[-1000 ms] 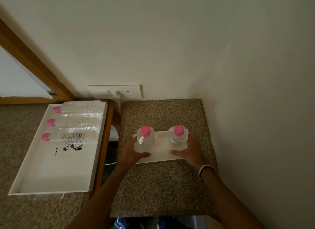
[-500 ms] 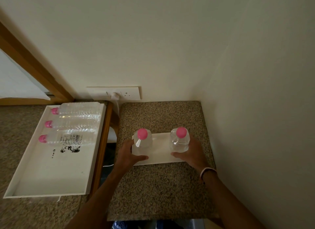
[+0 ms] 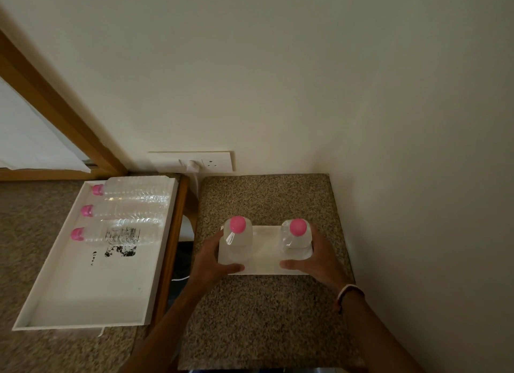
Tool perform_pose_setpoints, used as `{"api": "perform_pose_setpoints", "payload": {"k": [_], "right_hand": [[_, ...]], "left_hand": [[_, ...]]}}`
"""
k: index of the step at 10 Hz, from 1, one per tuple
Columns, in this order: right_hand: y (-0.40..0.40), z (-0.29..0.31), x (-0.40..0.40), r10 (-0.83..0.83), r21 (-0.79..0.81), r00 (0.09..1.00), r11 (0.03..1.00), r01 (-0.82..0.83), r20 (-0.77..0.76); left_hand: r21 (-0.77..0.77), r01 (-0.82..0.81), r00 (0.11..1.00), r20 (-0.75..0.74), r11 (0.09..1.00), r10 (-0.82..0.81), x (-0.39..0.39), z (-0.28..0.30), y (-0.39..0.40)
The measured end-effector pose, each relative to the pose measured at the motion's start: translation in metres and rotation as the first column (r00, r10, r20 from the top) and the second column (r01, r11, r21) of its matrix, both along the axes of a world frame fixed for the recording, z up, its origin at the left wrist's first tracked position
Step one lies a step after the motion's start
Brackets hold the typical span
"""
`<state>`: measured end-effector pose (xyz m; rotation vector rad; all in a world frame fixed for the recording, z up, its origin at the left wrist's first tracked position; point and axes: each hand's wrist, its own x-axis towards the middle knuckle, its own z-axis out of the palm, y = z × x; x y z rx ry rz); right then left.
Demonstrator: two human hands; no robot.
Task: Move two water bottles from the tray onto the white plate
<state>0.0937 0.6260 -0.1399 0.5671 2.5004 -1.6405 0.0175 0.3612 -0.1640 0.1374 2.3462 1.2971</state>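
Observation:
Two clear water bottles with pink caps stand upright on the white rectangular plate (image 3: pixel 266 251) on the granite side table. My left hand (image 3: pixel 212 261) wraps around the left bottle (image 3: pixel 237 240), thumb in front at the plate's near edge. My right hand (image 3: pixel 319 263) wraps around the right bottle (image 3: pixel 296 240) in the same way. On the left, the white tray (image 3: pixel 83 297) holds three more pink-capped bottles (image 3: pixel 122 212) lying on their sides at its far end.
The granite table (image 3: pixel 264 317) sits in a wall corner; the right wall is close to my right hand. A socket plate with a plug (image 3: pixel 194 162) is on the back wall. A wooden rail (image 3: pixel 172 247) and a dark gap separate tray and table.
Both hands stay wrapped around the standing bottles on the plate. The bottles have settled slightly nearer and my view has shifted a little; the tray bottles are unmoved.

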Motion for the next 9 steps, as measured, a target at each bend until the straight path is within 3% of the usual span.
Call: {"api": "perform_pose_setpoints", "payload": {"k": [4,6,9], "right_hand": [[-0.002,0.015,0.004,0.047,-0.031,0.999,0.998,-0.046,0.025],[0.003,0.053,-0.001,0.104,0.045,0.994,0.993,-0.106,0.039],[-0.003,0.124,-0.033,0.202,0.15,0.969,0.972,-0.181,-0.14]], "left_hand": [[0.07,0.022,1.0,-0.02,0.997,-0.021,0.001,0.01,0.002],[0.073,0.052,0.997,-0.064,0.996,-0.047,-0.002,0.042,-0.002],[0.014,0.106,0.924,-0.371,0.994,-0.093,-0.023,0.117,0.013]]}}
